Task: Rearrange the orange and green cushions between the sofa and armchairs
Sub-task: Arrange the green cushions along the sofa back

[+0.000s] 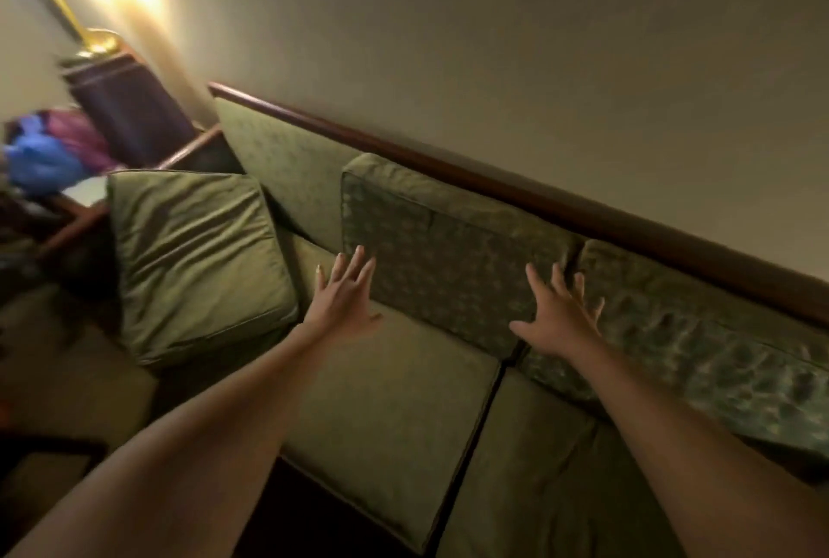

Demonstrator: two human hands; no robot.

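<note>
A green sofa with a dark wooden top rail runs along the wall, seen tilted. A patterned green back cushion leans upright against the sofa back in the middle. My left hand is spread open at its lower left corner. My right hand is spread open on its right edge, beside a second patterned cushion. Neither hand grips anything. A plain green cushion lies tilted over the sofa's left end. No orange cushion is in view.
A dark wooden side table with a brass lamp base stands past the sofa's left end. Blue and pink bundles lie on a low surface at far left. Beige carpet shows at lower left.
</note>
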